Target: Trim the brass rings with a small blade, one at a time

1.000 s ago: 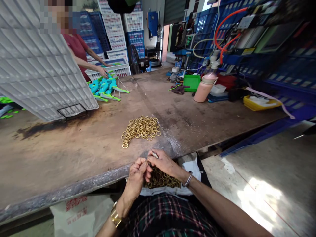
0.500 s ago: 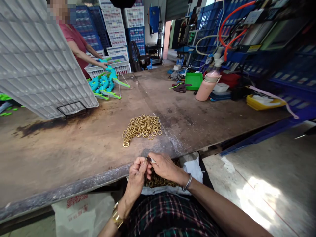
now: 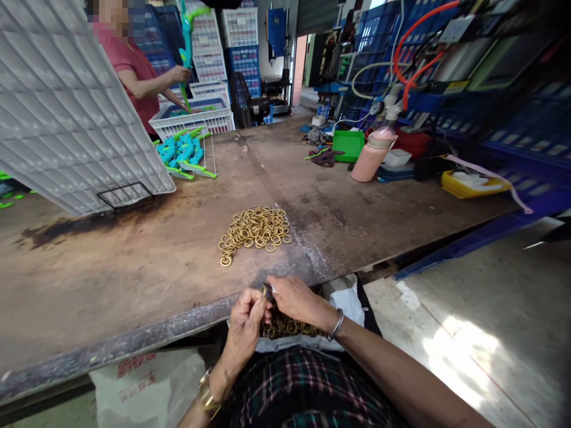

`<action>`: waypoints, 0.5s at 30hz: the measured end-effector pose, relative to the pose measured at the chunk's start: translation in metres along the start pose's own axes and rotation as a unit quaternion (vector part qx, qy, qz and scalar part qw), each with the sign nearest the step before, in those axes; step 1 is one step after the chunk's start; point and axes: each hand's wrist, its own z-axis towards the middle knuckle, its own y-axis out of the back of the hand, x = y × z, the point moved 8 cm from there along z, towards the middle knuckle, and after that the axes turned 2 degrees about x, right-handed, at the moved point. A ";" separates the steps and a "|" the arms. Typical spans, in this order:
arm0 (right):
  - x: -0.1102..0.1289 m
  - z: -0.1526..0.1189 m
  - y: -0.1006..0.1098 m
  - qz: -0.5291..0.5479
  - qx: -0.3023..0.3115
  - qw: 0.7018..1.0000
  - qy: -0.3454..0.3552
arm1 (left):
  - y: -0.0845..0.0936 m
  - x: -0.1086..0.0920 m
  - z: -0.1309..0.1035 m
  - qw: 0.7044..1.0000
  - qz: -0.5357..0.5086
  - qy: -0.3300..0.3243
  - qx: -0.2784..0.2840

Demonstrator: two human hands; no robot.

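My left hand point(image 3: 247, 316) is closed, pinching a brass-coloured ring point(image 3: 264, 291) between thumb and fingertips at the table's front edge. My right hand point(image 3: 298, 302) wraps round a small tool point(image 3: 273, 289) with a pale end, its dark tip against or very near the ring; its exact kind is hidden by my fingers. Below both hands, an open white bag on my lap holds many darker rings point(image 3: 289, 327). On the table just beyond my hands lies a loose pile of shiny brass rings point(image 3: 256, 229).
A tall ribbed grey panel point(image 3: 84, 119) stands on the table's left. Behind it, a co-worker in a pink shirt point(image 3: 134, 77) handles turquoise toy bows point(image 3: 182, 148) by a white crate point(image 3: 191, 122). To the right are a pink bottle point(image 3: 370, 157), green tray point(image 3: 348, 145) and yellow tray point(image 3: 473, 185).
My hands stay together at the edge; the ring now shows more upright in my left fingertips, and my right hand has turned slightly. The co-worker has lifted a toy bow over the crate.
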 end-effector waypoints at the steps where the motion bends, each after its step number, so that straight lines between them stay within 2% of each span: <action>1: -0.005 0.002 0.002 -0.012 -0.004 1.000 -0.018 | -0.003 -0.004 -0.002 1.000 0.003 -0.007 0.015; 3: -0.014 0.006 0.007 -0.027 -0.017 0.998 -0.052 | -0.012 -0.009 -0.005 0.998 -0.034 -0.012 0.053; 5: -0.023 0.012 0.014 -0.034 -0.041 0.995 -0.084 | -0.015 -0.007 -0.003 0.989 -0.129 0.007 0.065; 9: -0.034 0.027 0.025 -0.053 -0.098 0.986 -0.122 | -0.009 0.012 0.007 0.954 -0.291 0.077 0.018; 15: -0.035 0.046 0.023 -0.113 -0.110 0.978 -0.139 | 0.002 0.034 0.011 0.915 -0.385 0.121 -0.027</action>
